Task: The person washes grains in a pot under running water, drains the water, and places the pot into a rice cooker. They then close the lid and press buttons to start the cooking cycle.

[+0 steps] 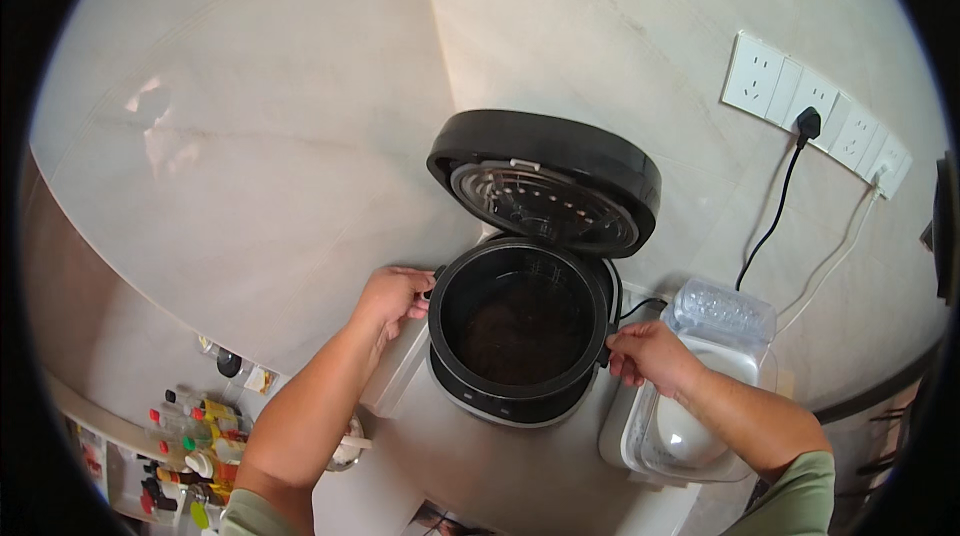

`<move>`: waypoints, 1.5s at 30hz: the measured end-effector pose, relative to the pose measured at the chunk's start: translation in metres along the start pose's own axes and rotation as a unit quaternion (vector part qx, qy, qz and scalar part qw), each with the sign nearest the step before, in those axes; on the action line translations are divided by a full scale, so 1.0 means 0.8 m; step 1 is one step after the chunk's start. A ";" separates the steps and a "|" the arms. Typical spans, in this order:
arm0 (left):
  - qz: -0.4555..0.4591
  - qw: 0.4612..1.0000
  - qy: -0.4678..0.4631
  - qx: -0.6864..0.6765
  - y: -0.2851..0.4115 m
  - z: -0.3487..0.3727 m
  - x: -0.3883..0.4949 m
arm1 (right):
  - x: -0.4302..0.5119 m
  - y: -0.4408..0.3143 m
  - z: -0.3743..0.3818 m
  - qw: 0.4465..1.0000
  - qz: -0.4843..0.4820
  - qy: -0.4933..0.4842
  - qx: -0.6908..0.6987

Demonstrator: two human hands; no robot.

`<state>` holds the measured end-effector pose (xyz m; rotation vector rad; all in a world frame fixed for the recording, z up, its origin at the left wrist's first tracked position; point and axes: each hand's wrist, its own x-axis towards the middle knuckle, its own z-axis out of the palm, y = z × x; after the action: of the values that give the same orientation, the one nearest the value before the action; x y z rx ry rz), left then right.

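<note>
A black rice cooker (pixel 510 408) stands on a light counter with its lid (pixel 547 168) raised. Its dark inner pot (pixel 525 326) sits raised a little above the cooker's rim, tilted slightly. My left hand (pixel 397 299) grips the pot's side handle at the left. At the right, my right hand (pixel 645 356) holds the opposite handle between thumb and fingers. Dark, shiny surface shows inside the pot; whether it holds water I cannot tell.
A clear-lidded white container (pixel 637 431) stands close on the right, under my right forearm. Wall sockets (pixel 814 104) with a black plug (pixel 808 123) and cords are above it. Bottles (pixel 202 431) with coloured caps stand lower left, near a small glass bowl (pixel 349 446). Walls meet behind the cooker.
</note>
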<state>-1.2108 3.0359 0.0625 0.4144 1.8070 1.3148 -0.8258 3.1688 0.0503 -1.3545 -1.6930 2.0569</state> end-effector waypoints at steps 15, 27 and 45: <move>0.062 0.953 0.016 0.296 -0.058 0.017 0.050 | 0.034 0.012 0.004 0.975 0.064 -0.030 -0.212; 0.069 0.982 0.074 0.162 -0.104 0.015 0.043 | 0.030 -0.007 0.021 0.845 -0.079 0.064 -0.526; 0.030 0.987 0.099 0.127 -0.093 0.024 0.038 | 0.028 0.004 0.029 0.855 -0.116 0.095 -0.496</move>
<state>-1.1989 3.0392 -0.0195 0.4913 2.1553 1.2041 -0.8537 3.1650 0.0345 -1.3553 -2.7744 0.8148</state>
